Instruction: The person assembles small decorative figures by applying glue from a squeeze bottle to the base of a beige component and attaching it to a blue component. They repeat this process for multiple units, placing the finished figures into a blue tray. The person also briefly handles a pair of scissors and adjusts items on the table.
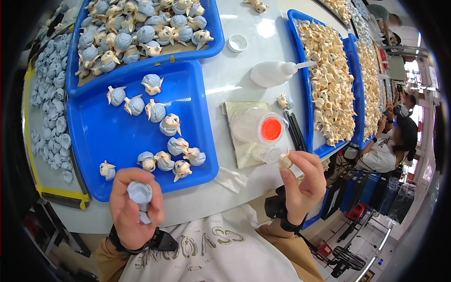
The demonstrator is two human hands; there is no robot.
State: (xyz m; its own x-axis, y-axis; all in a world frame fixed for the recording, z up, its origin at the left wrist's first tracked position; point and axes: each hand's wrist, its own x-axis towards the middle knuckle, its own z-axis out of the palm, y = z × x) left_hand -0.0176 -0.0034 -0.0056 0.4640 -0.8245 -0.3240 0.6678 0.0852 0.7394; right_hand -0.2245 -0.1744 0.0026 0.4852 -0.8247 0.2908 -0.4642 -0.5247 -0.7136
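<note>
Left of the sparsely filled blue tray (pixel 105 145) lie loose pale-blue pieces (pixel 49 103); by its near edge the left hand (pixel 128 218) curls around blue hair caps (pixel 140 192); rightward, beyond a plastic jar (pixel 246 123), the right hand (pixel 303 185) pinches a small cream piece (pixel 284 161)

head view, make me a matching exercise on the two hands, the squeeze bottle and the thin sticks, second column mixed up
1. left hand
2. right hand
3. squeeze bottle
4. thin sticks

a. black
b. pinching a cream piece
c. holding blue pieces
d. white, spout pointing right

Pairs: 1-c, 2-b, 3-d, 4-a
</note>
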